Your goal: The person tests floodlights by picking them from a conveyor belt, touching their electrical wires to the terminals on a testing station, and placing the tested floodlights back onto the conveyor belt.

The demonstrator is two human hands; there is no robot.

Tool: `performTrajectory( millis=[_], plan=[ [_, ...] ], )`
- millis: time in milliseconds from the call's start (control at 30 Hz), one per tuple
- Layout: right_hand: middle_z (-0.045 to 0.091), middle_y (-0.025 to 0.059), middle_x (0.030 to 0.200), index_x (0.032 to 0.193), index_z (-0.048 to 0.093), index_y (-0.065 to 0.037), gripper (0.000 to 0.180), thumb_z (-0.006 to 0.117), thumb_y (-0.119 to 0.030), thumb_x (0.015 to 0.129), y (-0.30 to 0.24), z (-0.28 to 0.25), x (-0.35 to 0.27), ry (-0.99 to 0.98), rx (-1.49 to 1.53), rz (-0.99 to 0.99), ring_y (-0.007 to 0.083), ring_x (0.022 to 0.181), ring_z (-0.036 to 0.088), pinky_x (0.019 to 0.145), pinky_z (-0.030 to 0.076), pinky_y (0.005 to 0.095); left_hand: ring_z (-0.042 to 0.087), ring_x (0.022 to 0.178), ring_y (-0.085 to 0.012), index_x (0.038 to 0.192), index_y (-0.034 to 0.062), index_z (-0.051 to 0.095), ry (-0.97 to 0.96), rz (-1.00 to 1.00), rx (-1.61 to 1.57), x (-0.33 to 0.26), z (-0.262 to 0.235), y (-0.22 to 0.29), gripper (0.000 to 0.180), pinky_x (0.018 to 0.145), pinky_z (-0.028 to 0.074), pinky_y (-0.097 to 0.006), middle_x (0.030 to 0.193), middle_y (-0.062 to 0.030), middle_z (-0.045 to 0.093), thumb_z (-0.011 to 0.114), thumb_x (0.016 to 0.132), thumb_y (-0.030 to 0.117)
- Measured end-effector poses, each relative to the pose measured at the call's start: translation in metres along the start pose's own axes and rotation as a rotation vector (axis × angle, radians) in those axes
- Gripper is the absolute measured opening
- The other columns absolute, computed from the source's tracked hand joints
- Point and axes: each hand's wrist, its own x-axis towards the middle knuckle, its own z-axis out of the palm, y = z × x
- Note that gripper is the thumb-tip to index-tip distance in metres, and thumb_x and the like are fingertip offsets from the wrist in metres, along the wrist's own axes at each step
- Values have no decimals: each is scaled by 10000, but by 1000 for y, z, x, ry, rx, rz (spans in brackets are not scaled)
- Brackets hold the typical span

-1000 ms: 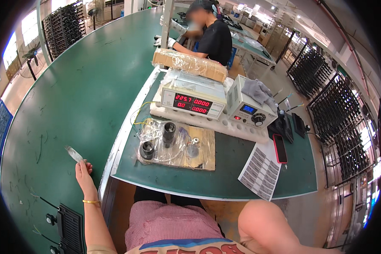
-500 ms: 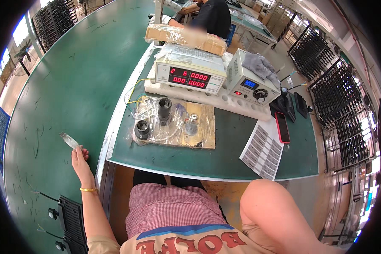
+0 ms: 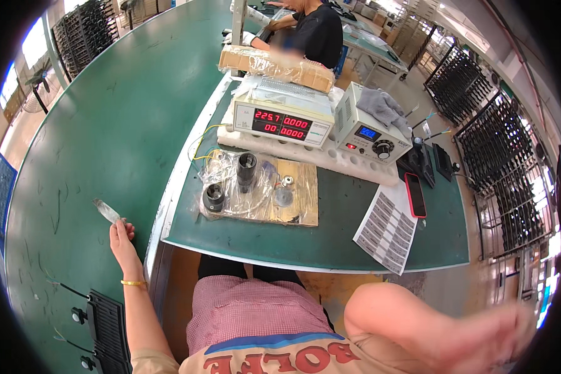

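Observation:
Over the green belt at the left, my left hand [image 3: 122,235] is closed on a short, flat, whitish strip with a dark far tip [image 3: 108,212]; its exact kind I cannot make out. At the lower right, my right hand [image 3: 492,336] is raised in front of my body and smeared by motion, so its fingers do not show clearly. Ahead of me on the green table [image 3: 343,234] lies a board [image 3: 302,206] covered in clear plastic. Two black round sockets [image 3: 247,165] and a small metal fitting [image 3: 287,181] are on it.
Behind the board stand a meter with red digits [image 3: 283,121] and a dial-controlled power unit [image 3: 371,134]. A label sheet [image 3: 386,230] and a red-edged phone [image 3: 416,196] lie right. Black finned lamps [image 3: 109,327] are at lower left. A co-worker [image 3: 318,34] sits beyond.
My right hand has come into view at the lower right. My left hand still holds the strip. The meter's red digits have changed, and the view has shifted slightly.

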Motion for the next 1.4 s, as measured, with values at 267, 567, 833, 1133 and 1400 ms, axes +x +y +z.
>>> performTrajectory(
  millis=[267, 567, 833, 1133, 1400],
  plan=[
    [547, 111, 696, 882, 576, -23, 92, 537, -94, 840, 109, -8, -34, -967, -223, 1267, 226, 545, 541, 520, 453, 354, 535, 766, -69, 1011, 20, 590, 13, -52, -25, 0, 0, 1, 278, 696, 438, -210, 838, -4, 570, 464, 989, 266],
    [597, 144, 705, 818, 602, -2, 125, 563, -120, 832, 94, 15, -49, -1402, -455, 939, 270, 552, 585, 538, 475, 413, 544, 795, -65, 1060, 40, 581, -69, -6, -83, -2, -2, -2, 295, 714, 441, -196, 870, 0, 579, 480, 982, 306],
    [602, 123, 715, 816, 595, -2, 125, 585, -126, 827, 73, 12, -49, -1368, -633, 824, 249, 579, 577, 565, 465, 417, 538, 793, -61, 1035, 53, 580, -31, -43, -34, -7, 4, 7, 281, 701, 433, -195, 865, 7, 573, 480, 981, 310],
    [607, 99, 725, 815, 586, -2, 135, 610, -134, 822, 46, 14, -42, -1284, -860, 744, 226, 610, 569, 596, 455, 420, 559, 776, -73, 1033, 53, 589, -28, -8, 7, -4, 1, 2, 258, 692, 448, -194, 854, -3, 590, 481, 982, 281],
    [605, 94, 745, 1221, 345, 51, 621, 702, -197, 778, 18, -18, -25, -1127, -955, 434, 239, 549, 551, 550, 449, 491, 544, 742, -70, 983, 16, 596, -115, -10, -35, -23, 16, 38, 251, 649, 437, -223, 815, -8, 597, 474, 982, 235]
  ],
)
